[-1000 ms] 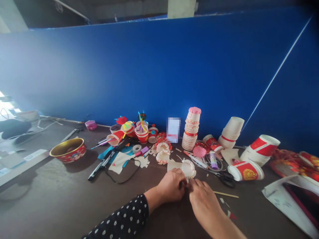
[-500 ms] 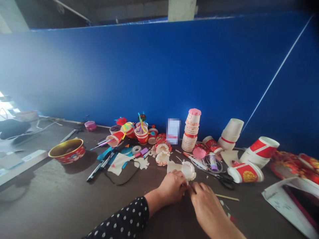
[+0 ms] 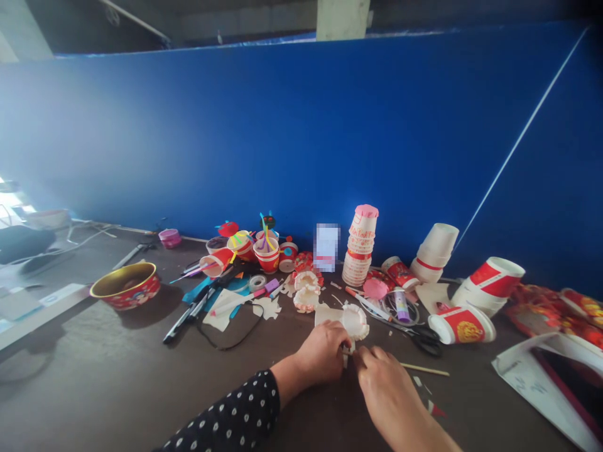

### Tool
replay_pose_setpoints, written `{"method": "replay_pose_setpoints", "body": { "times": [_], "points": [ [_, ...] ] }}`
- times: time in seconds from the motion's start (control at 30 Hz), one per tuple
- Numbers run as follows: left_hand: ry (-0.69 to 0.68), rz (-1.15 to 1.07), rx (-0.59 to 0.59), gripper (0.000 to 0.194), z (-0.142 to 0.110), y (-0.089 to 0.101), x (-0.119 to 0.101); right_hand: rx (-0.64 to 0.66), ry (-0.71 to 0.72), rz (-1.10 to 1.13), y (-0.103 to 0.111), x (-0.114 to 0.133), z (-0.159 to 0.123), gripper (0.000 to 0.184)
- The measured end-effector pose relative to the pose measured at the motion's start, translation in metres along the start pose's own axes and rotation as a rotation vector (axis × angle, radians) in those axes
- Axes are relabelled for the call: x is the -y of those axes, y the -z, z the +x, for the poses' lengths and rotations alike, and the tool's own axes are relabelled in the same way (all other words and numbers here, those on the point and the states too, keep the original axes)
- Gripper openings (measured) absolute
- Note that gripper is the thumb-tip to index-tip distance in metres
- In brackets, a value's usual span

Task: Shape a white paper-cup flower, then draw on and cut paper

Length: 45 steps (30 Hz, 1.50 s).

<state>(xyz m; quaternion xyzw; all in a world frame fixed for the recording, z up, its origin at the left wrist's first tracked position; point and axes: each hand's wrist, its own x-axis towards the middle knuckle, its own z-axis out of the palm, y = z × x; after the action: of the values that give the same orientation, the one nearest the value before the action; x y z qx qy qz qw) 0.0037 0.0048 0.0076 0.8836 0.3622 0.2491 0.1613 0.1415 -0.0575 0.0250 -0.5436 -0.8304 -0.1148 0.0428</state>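
My left hand [image 3: 324, 351] is closed in a pinch just above the table, with its fingertips on one end of a thin wooden stick. Close beside it on the right, my right hand [image 3: 384, 382] has its fingers curled down over the same wooden stick [image 3: 426, 369], whose far end pokes out to the right. A small white strip [image 3: 345, 360] shows in the gap between both hands; how it joins the stick is hidden by my fingers. Just beyond my hands lies a white cut paper-cup piece with a frilled rim [image 3: 357, 321], partly covered by my left fingers.
Behind stand a tall stack of paper cups [image 3: 358, 251], red cups with coloured strips [image 3: 267, 256] and another frilled piece [image 3: 307, 295]. Scissors [image 3: 428, 341], a glue stick [image 3: 401, 306] and a tipped cup [image 3: 464, 325] lie right. A gold-lined bowl [image 3: 126, 289] stands left.
My hands have shifted slightly, and the white strip between them shows more clearly. The view has moved a little; the objects around stay where they were.
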Motion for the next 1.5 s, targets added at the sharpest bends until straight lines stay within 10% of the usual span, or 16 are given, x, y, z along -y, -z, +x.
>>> {"method": "replay_pose_setpoints", "body": {
  "times": [1.5],
  "points": [
    [0.019,0.013,-0.100,0.013,0.0006,-0.0070,0.0004,0.025,-0.014,-0.015,-0.0077,-0.0004,0.0045,0.030]
  ]
}}
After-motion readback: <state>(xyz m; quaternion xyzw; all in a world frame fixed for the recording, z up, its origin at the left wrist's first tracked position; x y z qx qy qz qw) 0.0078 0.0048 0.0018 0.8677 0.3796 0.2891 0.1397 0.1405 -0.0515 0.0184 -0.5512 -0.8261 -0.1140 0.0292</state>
